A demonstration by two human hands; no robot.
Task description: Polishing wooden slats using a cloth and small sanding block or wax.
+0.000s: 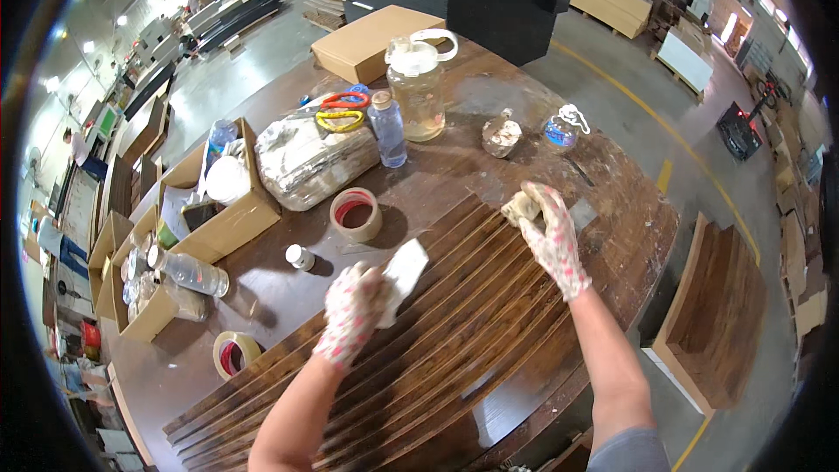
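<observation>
Both of my hands wear white gloves with pink dots. My left hand (353, 308) is closed on a white cloth (405, 273), which sticks out past the fingers over the grooved dark wood panel (437, 332). At the panel's far right end, my right hand (554, 245) curls its fingers round a crumpled, stained beige rag (522, 208). The panel lies slantwise on the brown table (262, 275), its long ridges running from lower left to upper right. Beyond the right hand stand a small blue-labelled bottle (562, 129) and a wrapped, stained container (501, 135).
Left of the panel are tape rolls (370, 217), a small white bottle (300, 257) and cardboard boxes (229, 232) of supplies. Farther back are a wrapped bundle (306, 166), scissors (343, 114), a clear bottle (388, 133) and a big jug (417, 96). Wood panels (721, 315) are stacked off the table's right.
</observation>
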